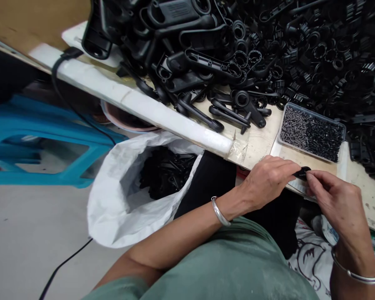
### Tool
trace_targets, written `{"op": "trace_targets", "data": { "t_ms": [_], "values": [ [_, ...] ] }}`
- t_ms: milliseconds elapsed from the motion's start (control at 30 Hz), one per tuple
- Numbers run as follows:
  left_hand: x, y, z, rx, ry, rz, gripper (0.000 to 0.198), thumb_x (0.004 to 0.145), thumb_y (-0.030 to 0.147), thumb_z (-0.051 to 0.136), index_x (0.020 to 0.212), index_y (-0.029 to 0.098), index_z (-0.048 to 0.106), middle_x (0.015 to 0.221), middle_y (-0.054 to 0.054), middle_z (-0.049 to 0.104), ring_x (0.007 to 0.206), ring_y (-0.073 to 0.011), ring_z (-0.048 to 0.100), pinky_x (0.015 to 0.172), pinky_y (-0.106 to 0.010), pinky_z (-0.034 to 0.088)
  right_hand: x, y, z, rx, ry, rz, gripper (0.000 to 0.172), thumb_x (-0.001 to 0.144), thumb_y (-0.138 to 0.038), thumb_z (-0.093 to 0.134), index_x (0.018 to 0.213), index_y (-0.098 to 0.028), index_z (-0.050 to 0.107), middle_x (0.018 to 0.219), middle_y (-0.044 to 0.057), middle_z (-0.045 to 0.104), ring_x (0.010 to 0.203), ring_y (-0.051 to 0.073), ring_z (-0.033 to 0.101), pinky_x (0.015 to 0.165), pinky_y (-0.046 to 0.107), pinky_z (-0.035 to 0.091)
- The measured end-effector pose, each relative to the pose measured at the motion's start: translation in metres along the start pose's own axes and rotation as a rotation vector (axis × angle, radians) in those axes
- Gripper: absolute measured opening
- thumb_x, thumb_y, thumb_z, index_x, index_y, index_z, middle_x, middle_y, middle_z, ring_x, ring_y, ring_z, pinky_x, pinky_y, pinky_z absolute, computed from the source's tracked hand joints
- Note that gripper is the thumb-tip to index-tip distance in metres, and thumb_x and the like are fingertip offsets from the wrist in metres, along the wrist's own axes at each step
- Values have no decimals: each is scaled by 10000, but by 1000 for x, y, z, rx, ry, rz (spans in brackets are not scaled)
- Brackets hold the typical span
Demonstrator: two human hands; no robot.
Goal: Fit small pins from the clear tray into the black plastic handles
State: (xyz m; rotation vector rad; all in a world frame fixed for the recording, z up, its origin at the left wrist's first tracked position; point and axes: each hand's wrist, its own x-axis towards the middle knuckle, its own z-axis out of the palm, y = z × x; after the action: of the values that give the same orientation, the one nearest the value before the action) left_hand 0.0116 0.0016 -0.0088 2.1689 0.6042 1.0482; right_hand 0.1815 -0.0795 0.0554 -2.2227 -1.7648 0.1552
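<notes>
At the table's front edge, my left hand [270, 177] is closed on a small black plastic part [302, 172] with a rounded end. My right hand [334, 196] pinches at the right end of the same part, thumb and forefinger together. Fingers cover much of the part, so its full shape is hidden. Just beyond both hands sits a clear plastic box [311, 160], with small metal pieces [295, 125] on its left side and tiny black pieces [326, 139] on its right. Several black lever-like handles [200, 112] lie farther left on the table.
A large heap of black rings and plastic parts [318, 54] covers the table's back. White padding [137, 104] runs along the front edge. Below left stand a white sack [109, 208] holding black parts and a blue stool [62, 175]. A black cable [71, 108] hangs over the edge.
</notes>
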Motion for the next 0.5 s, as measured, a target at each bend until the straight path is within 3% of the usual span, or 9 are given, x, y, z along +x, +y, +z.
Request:
{"op": "trace_targets", "data": {
  "t_ms": [100,233,367,500],
  "values": [
    [0,0,-1,11,-19,-4,118,977,147,558,1061,155,641,1025,-51,755,981,-162,701,919,-297,522,5,-5,-4,-115,21,-186,382,986,-421,459,881,-191,745,732,68,746,608,203,691,578,298,452],
    [-1,0,0,9,-11,8,135,967,119,556,1064,159,642,1022,-48,758,967,-156,706,913,-293,527,10,-12,-8,-305,-42,-337,371,1005,-312,399,734,-191,623,590,46,649,496,178,607,517,297,362],
    [-1,-1,1,-20,62,45,139,969,105,541,1049,130,651,992,-60,763,951,-153,715,883,-279,539,7,-30,-6,-589,-88,-360,246,903,-100,441,704,-181,559,550,49,584,427,188,552,464,298,287],
    [-1,-1,1,-21,79,50,182,965,69,496,1014,135,658,949,-43,762,905,-144,712,850,-272,552,2,-63,-1,-815,-122,-278,265,819,37,415,754,-132,607,599,97,604,441,206,583,431,287,264]
  ]
}}
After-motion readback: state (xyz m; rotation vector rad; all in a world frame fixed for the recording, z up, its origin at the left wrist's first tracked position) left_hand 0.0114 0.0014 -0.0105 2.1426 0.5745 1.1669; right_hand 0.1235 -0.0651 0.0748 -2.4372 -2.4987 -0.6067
